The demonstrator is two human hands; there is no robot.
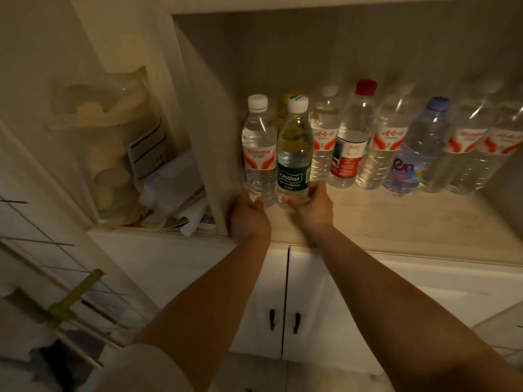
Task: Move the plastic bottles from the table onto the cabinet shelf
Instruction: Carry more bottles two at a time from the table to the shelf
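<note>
1. Now my left hand [249, 215] grasps the red-label bottle [259, 154] low down, and my right hand [310, 206] grasps the green-label bottle [294, 159] the same way.
2. Both stand upright on the shelf [396, 219], touching, just in front of the back row [396, 142].
3. I judge it best to seat each base flat, then loosen my fingers gently so neither tips.

- Pale cabinet shelf [396, 219], its front part bare
- Row of upright plastic bottles [390, 142] along its back
- Red-labelled bottle [259, 154] and green-labelled bottle [293, 157] stand touching, nearer the front
</note>
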